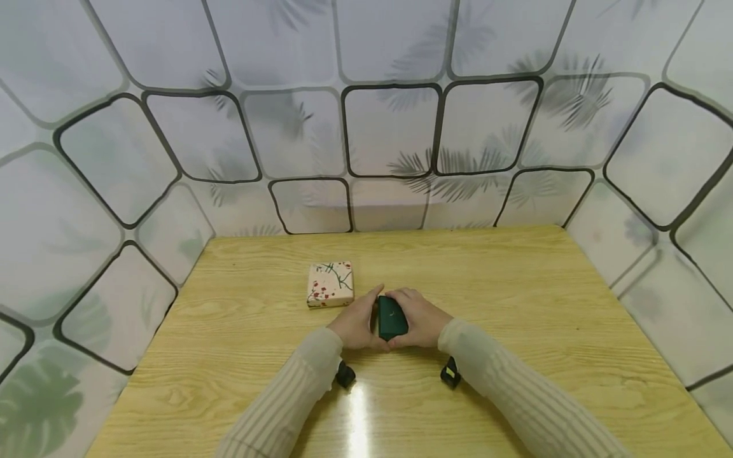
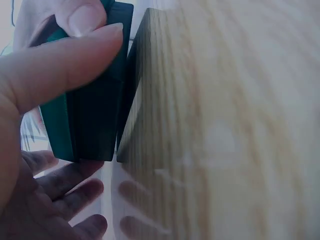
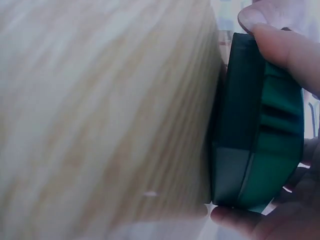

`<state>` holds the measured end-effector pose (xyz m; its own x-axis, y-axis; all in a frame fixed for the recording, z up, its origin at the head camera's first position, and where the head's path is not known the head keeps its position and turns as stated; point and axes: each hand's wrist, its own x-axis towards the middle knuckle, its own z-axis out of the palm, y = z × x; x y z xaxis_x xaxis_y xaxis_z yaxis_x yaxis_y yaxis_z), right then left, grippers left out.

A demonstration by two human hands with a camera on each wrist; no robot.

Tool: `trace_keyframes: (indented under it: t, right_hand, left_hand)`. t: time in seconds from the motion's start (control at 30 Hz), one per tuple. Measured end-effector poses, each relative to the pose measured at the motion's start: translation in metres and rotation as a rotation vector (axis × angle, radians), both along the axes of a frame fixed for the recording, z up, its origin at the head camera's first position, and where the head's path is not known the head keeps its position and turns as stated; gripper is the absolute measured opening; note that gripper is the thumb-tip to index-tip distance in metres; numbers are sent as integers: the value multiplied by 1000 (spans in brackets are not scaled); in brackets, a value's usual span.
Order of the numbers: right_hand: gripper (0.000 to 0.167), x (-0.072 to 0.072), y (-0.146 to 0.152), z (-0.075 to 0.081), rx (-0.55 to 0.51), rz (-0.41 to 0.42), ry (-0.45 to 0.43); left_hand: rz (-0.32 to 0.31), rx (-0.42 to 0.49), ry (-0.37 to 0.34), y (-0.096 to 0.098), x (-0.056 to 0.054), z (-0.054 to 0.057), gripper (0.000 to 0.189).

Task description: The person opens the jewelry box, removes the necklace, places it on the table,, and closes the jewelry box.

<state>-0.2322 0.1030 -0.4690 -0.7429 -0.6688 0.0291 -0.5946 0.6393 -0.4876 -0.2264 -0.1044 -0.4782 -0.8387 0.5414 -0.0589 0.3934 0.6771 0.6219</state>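
On the yellowish wooden table [image 1: 515, 286], a small dark-green bevelled box [image 1: 392, 318] is being pinched by the left hand [image 1: 359, 323] from nine o'clock and the right hand [image 1: 422, 320] from three; gripping, not opening, is being seen; a cream flower-printed square box [image 1: 331, 284] is being left untouched at ten o'clock
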Motion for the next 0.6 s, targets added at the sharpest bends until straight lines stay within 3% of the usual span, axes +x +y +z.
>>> trace_keyframes:
  t: [0.13, 0.37, 0.6]
  right_hand:
    - [99, 1, -1, 0, 14, -1, 7]
    - [113, 3, -1, 4, 117, -84, -30]
    - [101, 0, 1, 4, 106, -89, -20]
  left_hand:
    - [-24, -10, 22, 1, -1, 0, 120]
    - [-34, -77, 46, 3, -2, 2, 113]
    - [-15, -79, 29, 5, -2, 2, 108]
